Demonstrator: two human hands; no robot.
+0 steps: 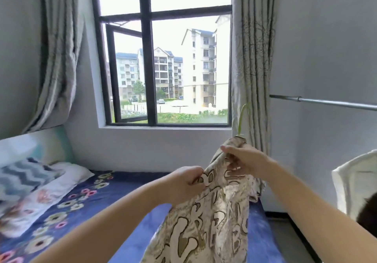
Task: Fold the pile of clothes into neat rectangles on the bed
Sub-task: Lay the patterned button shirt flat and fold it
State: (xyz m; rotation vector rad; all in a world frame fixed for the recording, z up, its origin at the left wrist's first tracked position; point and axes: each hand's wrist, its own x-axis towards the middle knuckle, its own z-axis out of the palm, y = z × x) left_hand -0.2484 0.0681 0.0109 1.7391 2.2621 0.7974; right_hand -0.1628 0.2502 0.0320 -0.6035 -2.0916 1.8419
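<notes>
One garment: beige patterned cloth [212, 217], held up in the air above the bed [130, 211], hanging down toward the lower edge of view.
Hanger: pale green hook [242, 117] sticks up from the top of the cloth.
Left hand [187, 183]: pinches the cloth's left upper edge.
Right hand [244, 160]: grips the bunched top of the cloth, just below the hook.
Bed: blue flowered sheet; pillows [30, 185] at left.
Background: window [163, 58], grey curtains [253, 68], metal rail [326, 102] at right.
</notes>
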